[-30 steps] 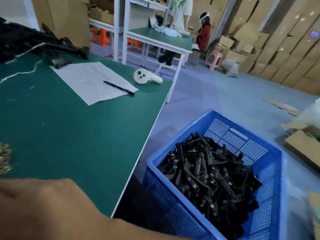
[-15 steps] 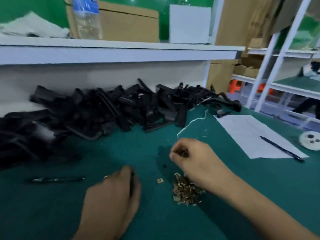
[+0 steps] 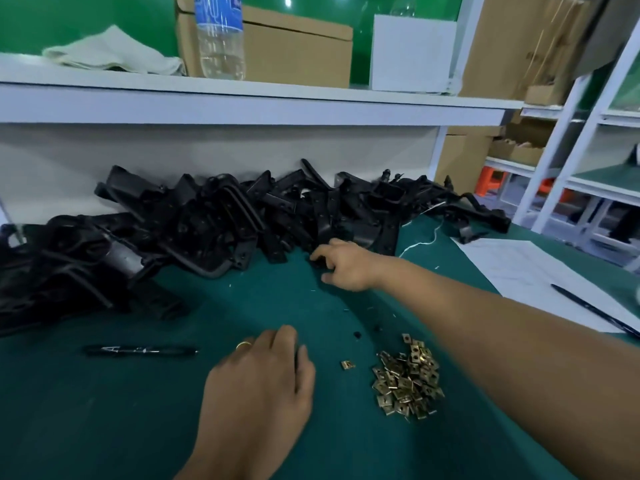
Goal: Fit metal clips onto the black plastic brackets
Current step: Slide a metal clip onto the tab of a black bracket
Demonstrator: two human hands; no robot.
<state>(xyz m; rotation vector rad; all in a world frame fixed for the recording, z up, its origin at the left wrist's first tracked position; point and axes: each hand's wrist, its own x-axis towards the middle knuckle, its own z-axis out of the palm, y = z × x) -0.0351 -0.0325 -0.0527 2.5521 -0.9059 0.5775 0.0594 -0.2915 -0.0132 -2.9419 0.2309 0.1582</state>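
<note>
A long heap of black plastic brackets (image 3: 214, 223) lies along the back of the green table (image 3: 104, 410). My right hand (image 3: 346, 266) reaches out to the heap's front edge, its fingers curled around a small black bracket (image 3: 317, 263) there. My left hand (image 3: 266, 379) rests palm down near the front, fingers together and a ring on one finger; what is under it is hidden. A pile of brass-coloured metal clips (image 3: 407, 382) sits to the right of my left hand, under my right forearm. One loose clip (image 3: 347, 364) lies between the two.
A black marker (image 3: 138, 350) lies left of my left hand. A sheet of paper (image 3: 519, 271) with a pen (image 3: 595, 311) lies at the right. A white shelf (image 3: 242, 95) overhangs the heap, holding a bottle (image 3: 220, 39), a cloth and boxes.
The view swung from a blue crate beside the table to the worktop. In the last half second my right hand moved from above the clip pile out to the bracket heap.
</note>
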